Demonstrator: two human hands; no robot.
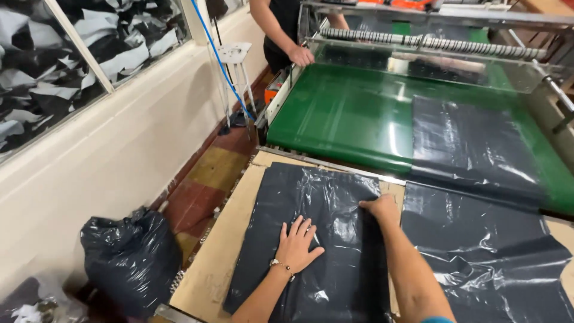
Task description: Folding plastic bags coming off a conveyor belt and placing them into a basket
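Biggest thing here is the machine with the green belt (347, 113), running across the top right. A dark plastic sheet (472, 143) lies on the belt and hangs over its near edge onto the table, where it spreads out wrinkled on the right side. At the far end of the machine there's a clear guard and a striped roller (430, 43), and another person stands there with a hand (301, 55) resting on the machine's corner.

Left side is a long pale wall (119, 149) with a window (72, 54) above it, and behind the glass is a heap of black and white scraps. A white stool (235, 57) stands by the wall with a blue hose (218, 60) running down past it to the tiled floor (215, 173).

Closer in, the table (218, 251) has a brown cardboard-looking top. On it lies a flat stack of black plastic bags (311, 233), just left of the wrinkled sheet, edges nearly touching.

Down on the floor at the left sits a stuffed black trash bag (128, 257), close to the table corner.

The left hand (297, 244) is flat on the stack, fingers spread, pressing down, small bracelet on the wrist. The right hand (379, 208) is curled, pinching the stack's upper right edge.
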